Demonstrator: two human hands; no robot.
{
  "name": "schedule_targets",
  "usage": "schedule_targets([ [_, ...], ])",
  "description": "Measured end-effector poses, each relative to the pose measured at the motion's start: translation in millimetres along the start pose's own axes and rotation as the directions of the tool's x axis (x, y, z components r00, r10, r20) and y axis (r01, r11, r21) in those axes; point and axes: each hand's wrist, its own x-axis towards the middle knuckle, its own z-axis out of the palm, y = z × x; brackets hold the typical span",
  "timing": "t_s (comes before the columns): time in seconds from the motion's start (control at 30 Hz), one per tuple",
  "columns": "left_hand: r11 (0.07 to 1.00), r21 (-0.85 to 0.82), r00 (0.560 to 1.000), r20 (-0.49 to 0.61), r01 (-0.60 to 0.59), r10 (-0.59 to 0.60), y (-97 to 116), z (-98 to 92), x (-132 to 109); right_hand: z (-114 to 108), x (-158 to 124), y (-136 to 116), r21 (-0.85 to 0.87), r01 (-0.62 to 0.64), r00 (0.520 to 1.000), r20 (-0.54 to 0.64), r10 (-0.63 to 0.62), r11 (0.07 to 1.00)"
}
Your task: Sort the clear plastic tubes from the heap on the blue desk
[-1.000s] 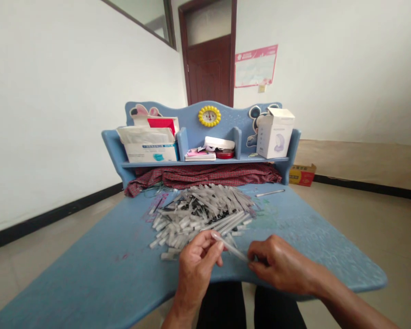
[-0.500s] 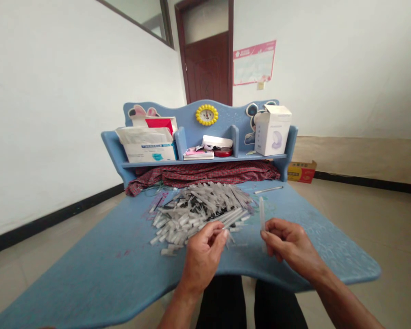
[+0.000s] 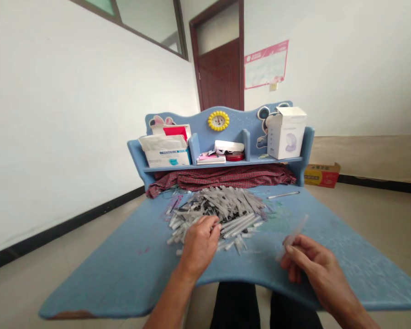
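Observation:
A heap of translucent plastic pen parts point(image 3: 231, 201), some of them dark, lies on the blue desk point(image 3: 123, 260). At the heap's front edge, my left hand point(image 3: 200, 240) has its fingers curled together; whatever they pinch is hidden behind the knuckles. Several long clear barrels point(image 3: 241, 225) lie side by side just right of it. My right hand point(image 3: 310, 265), off to the right of the heap, is closed with thumb and fingers around one translucent pen barrel point(image 3: 298, 227). That barrel tilts up to the right and looks blurred.
Behind the heap lies a bunched red checked cloth point(image 3: 222, 177). A thin pen point(image 3: 282, 195) rests at the back right. The desk's shelf point(image 3: 205, 167) carries a mask box point(image 3: 167, 157), a red tin point(image 3: 234, 156) and a white carton point(image 3: 287, 135). A cardboard box point(image 3: 322, 175) stands on the floor.
My right hand has moved right and lower, and its barrel has gone from upright to tilted. My left hand has drawn left to the heap's front. The whole view has shifted slightly.

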Motion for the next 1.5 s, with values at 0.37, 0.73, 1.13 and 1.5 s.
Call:
schedule_targets([
  [0.37, 0.895, 0.446, 0.986, 0.141, 0.021, -0.094, -20.0, -30.3, 38.7, -5.2, -2.9, 10.0, -0.003, -0.022, 1.0, 0.0, 0.022, 1.0],
  [0.73, 0.813, 0.538, 0.944, 0.327, -0.225, 0.045, -14.2, -21.5, 58.1, -5.7, -3.7, 10.0, -0.055, -0.027, 0.999, 0.045, 0.03, 0.998],
  [1.13, 0.795, 0.521, 0.923, 0.366, -0.31, 0.119, -21.1, -18.8, 60.7, -5.3, -3.7, 7.0, -0.055, -0.024, 0.999, 0.025, 0.025, 0.998],
  [1.5, 0.795, 0.405, 0.892, 0.185, -0.452, 0.413, -24.0, -34.1, 57.2, -6.6, -2.4, 10.8, -0.027, -0.016, 1.0, -0.012, 0.016, 1.0],
])
